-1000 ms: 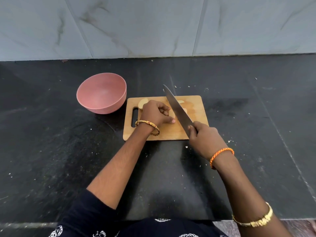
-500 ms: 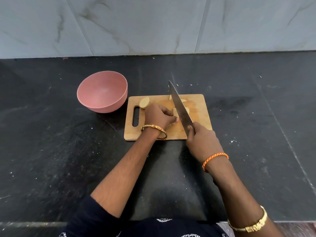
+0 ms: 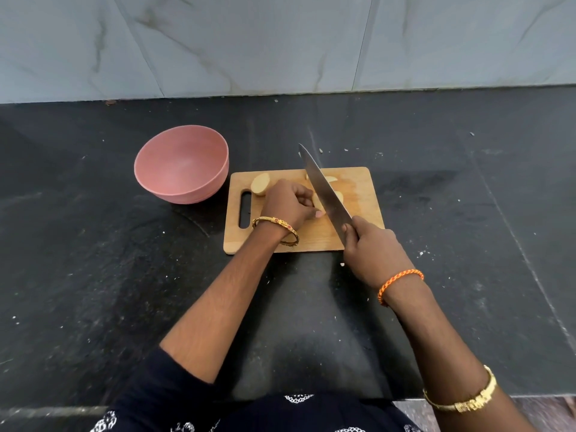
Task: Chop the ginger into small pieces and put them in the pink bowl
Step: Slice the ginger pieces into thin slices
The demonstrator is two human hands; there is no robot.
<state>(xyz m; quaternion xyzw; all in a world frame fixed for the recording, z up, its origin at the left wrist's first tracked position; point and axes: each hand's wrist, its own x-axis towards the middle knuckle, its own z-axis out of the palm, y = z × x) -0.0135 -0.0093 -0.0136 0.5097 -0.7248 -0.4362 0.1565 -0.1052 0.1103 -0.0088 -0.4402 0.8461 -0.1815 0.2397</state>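
I am curling my left hand fingers on one ginger piece mid-frame on the single cutting board; three more are lying around. My right hand is gripping one knife. One pink bowl is sitting at left on the speckled black worktop, below a marbled wall.

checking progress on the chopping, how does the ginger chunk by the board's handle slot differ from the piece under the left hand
The ginger chunk by the handle slot lies free and untouched; the held piece is pinned by the left hand, against the knife gripped by the right hand. The chunk shows fully, with a pale cut face; the held piece is mostly hidden by fingers. Both lie on the cutting board, not in the pink bowl.
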